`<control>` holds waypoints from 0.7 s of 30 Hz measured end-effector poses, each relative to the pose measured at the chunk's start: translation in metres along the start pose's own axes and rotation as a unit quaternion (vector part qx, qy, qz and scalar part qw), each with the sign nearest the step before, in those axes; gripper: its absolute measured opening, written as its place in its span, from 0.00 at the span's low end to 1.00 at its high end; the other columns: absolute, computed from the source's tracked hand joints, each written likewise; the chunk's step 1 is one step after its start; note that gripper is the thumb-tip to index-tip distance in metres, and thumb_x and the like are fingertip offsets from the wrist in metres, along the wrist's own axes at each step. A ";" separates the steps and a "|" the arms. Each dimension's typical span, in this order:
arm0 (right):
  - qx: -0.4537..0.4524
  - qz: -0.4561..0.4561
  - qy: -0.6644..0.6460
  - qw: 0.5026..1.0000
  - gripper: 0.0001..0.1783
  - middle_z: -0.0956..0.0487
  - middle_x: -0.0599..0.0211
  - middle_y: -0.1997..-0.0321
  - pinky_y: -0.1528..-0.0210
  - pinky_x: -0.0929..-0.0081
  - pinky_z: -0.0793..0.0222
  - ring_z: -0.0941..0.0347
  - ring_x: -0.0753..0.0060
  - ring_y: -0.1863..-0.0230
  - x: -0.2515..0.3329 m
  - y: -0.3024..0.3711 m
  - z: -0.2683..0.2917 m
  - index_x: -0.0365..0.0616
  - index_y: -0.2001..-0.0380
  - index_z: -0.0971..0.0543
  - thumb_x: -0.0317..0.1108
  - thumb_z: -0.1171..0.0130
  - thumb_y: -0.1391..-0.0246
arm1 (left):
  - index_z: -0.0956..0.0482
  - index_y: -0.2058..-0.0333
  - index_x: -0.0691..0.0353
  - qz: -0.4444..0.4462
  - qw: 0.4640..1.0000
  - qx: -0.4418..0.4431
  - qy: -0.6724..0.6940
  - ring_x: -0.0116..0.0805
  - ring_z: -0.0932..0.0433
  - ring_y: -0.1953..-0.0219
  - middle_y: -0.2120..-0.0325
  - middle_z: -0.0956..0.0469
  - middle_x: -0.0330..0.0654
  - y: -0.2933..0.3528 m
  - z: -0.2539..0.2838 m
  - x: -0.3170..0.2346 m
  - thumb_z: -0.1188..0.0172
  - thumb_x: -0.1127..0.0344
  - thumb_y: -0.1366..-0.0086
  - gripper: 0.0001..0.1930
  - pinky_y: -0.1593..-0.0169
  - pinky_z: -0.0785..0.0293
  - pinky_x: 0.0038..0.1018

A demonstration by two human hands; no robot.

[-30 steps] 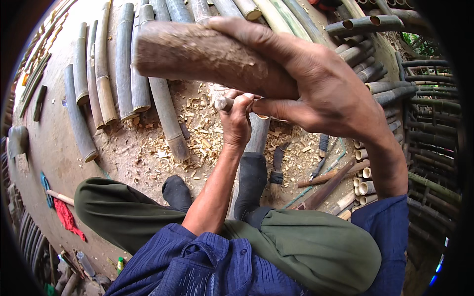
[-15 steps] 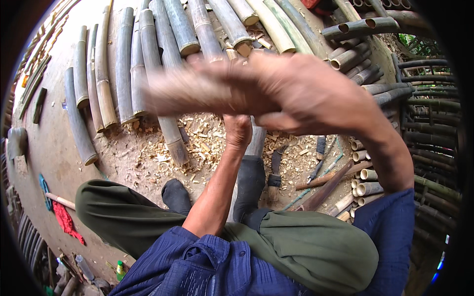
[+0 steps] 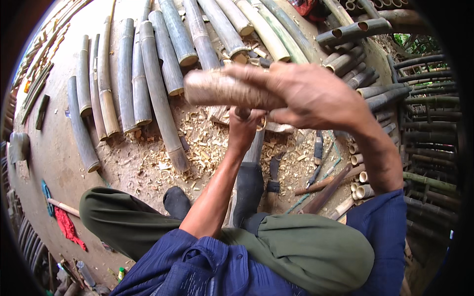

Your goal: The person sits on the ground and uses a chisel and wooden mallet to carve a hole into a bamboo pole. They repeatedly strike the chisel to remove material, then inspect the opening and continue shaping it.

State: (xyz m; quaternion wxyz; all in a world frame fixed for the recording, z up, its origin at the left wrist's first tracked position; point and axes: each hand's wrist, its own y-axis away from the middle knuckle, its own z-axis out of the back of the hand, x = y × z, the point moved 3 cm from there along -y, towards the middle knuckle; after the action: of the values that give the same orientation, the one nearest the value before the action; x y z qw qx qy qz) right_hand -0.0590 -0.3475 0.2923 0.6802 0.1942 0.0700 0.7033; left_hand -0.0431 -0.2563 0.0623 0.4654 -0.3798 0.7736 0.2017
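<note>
My right hand is closed on a thick, pale-brown wooden mallet, raised crosswise over the work and slightly blurred. Below it, my left hand is a fist around a tool handle, whose dark round end shows at the top. The working end of that tool is hidden. A bamboo pole runs beneath the left hand toward me, with my dark-socked foot against it. Its cut end shows beside the left fist. A pale wood block lies partly hidden behind the hands.
Wood chips cover the floor. Several bamboo poles lie fanned out ahead. To the right are a blade with a dark grip, a knife, brown wood strips and stacked bamboo. A red cloth lies at left.
The mallet in my right hand is less blurred and its left end now sits farther right. My left hand keeps its grip in nearly the same place. The view has shifted slightly.
</note>
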 end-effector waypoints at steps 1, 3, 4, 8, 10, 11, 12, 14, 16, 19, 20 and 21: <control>-0.079 0.057 -0.044 0.994 0.48 0.16 0.45 0.51 0.44 0.50 0.21 0.17 0.45 0.51 0.002 0.003 0.005 0.58 0.22 0.38 0.39 0.29 0.45 | 0.14 0.68 0.66 0.045 0.996 -0.034 0.071 0.19 0.26 0.75 0.76 0.18 0.32 -0.001 0.000 0.003 0.34 0.74 0.32 0.05 0.71 0.27 0.22; -0.187 0.115 -0.151 0.964 0.55 0.22 0.47 0.33 0.36 0.54 0.20 0.16 0.47 0.44 0.011 0.010 0.017 0.66 0.20 0.43 0.36 0.26 0.47 | 0.13 0.68 0.65 0.022 0.998 -0.052 0.028 0.19 0.26 0.74 0.75 0.19 0.33 -0.002 -0.001 0.008 0.34 0.73 0.32 0.05 0.71 0.29 0.23; -0.146 0.080 -0.140 0.976 0.56 0.21 0.47 0.36 0.37 0.54 0.20 0.16 0.46 0.45 0.010 0.012 0.010 0.66 0.20 0.43 0.36 0.25 0.48 | 0.15 0.64 0.65 0.019 0.999 -0.037 0.028 0.21 0.25 0.69 0.71 0.18 0.35 -0.003 -0.001 0.010 0.34 0.73 0.32 0.02 0.65 0.27 0.25; 0.012 -0.007 -0.098 0.995 0.57 0.18 0.44 0.46 0.41 0.51 0.22 0.18 0.38 0.47 -0.009 0.015 -0.025 0.65 0.20 0.44 0.38 0.25 0.50 | 0.22 0.45 0.62 -0.034 0.997 0.046 -0.053 0.30 0.22 0.47 0.50 0.20 0.43 -0.003 -0.006 0.029 0.34 0.66 0.30 0.17 0.44 0.23 0.33; 0.013 0.017 -0.081 0.996 0.56 0.19 0.41 0.42 0.40 0.50 0.22 0.20 0.36 0.45 -0.003 0.003 -0.013 0.65 0.20 0.43 0.39 0.27 0.49 | 0.31 0.35 0.62 -0.134 0.970 0.059 -0.195 0.36 0.26 0.37 0.38 0.27 0.44 -0.013 0.021 0.036 0.36 0.55 0.26 0.28 0.36 0.25 0.38; -0.011 0.015 -0.088 0.996 0.56 0.19 0.41 0.41 0.40 0.50 0.22 0.19 0.37 0.44 -0.007 0.005 -0.015 0.65 0.20 0.43 0.38 0.27 0.49 | 0.30 0.36 0.61 -0.038 0.999 0.007 -0.028 0.37 0.25 0.38 0.39 0.26 0.43 -0.020 0.022 0.035 0.36 0.53 0.26 0.27 0.36 0.25 0.38; -0.035 0.013 -0.096 0.995 0.56 0.20 0.41 0.40 0.40 0.51 0.22 0.19 0.38 0.43 -0.012 0.007 -0.017 0.65 0.20 0.43 0.38 0.26 0.50 | 0.29 0.37 0.61 0.061 0.988 -0.044 0.138 0.37 0.24 0.39 0.39 0.26 0.43 -0.028 0.022 0.029 0.36 0.51 0.26 0.27 0.36 0.25 0.38; -0.067 -0.008 -0.197 0.978 0.56 0.22 0.42 0.34 0.33 0.54 0.26 0.21 0.43 0.37 -0.014 0.018 -0.009 0.61 0.20 0.42 0.32 0.26 0.50 | 0.26 0.41 0.61 0.086 0.964 -0.196 0.161 0.36 0.22 0.42 0.43 0.22 0.44 -0.040 0.035 -0.001 0.36 0.50 0.26 0.25 0.39 0.22 0.38; -0.151 0.039 -0.235 0.960 0.55 0.23 0.44 0.31 0.30 0.57 0.29 0.22 0.46 0.34 -0.010 0.023 0.001 0.59 0.20 0.41 0.31 0.26 0.50 | 0.18 0.69 0.65 0.039 0.930 -0.257 0.259 0.26 0.29 0.82 0.84 0.28 0.32 -0.053 0.047 -0.007 0.30 0.58 0.30 0.15 0.72 0.27 0.24; -0.195 0.046 -0.210 0.957 0.53 0.26 0.48 0.28 0.28 0.59 0.31 0.25 0.47 0.31 -0.010 0.017 0.006 0.59 0.21 0.40 0.30 0.26 0.48 | 0.17 0.67 0.65 0.106 0.923 -0.224 0.294 0.25 0.28 0.80 0.80 0.23 0.35 -0.054 0.039 0.009 0.26 0.58 0.33 0.15 0.70 0.26 0.24; -0.205 0.043 -0.210 0.955 0.53 0.27 0.48 0.27 0.28 0.59 0.31 0.25 0.47 0.31 -0.011 0.016 0.004 0.59 0.21 0.40 0.30 0.26 0.48 | 0.18 0.69 0.64 0.113 0.920 -0.245 0.284 0.25 0.27 0.79 0.80 0.24 0.35 -0.053 0.031 0.012 0.26 0.60 0.32 0.14 0.70 0.26 0.23; -0.204 0.045 -0.213 0.954 0.53 0.28 0.48 0.26 0.28 0.58 0.31 0.26 0.45 0.30 -0.012 0.015 0.002 0.59 0.21 0.40 0.31 0.26 0.48 | 0.18 0.69 0.63 0.112 0.925 -0.237 0.275 0.25 0.27 0.79 0.79 0.24 0.35 -0.050 0.026 0.012 0.27 0.61 0.32 0.14 0.70 0.27 0.23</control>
State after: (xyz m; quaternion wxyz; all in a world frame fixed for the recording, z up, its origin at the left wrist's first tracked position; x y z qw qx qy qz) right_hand -0.0717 -0.3607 0.2975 0.6724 0.1995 -0.2307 0.6744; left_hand 0.0070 -0.2755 0.0410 0.1057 -0.4305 0.8383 0.3173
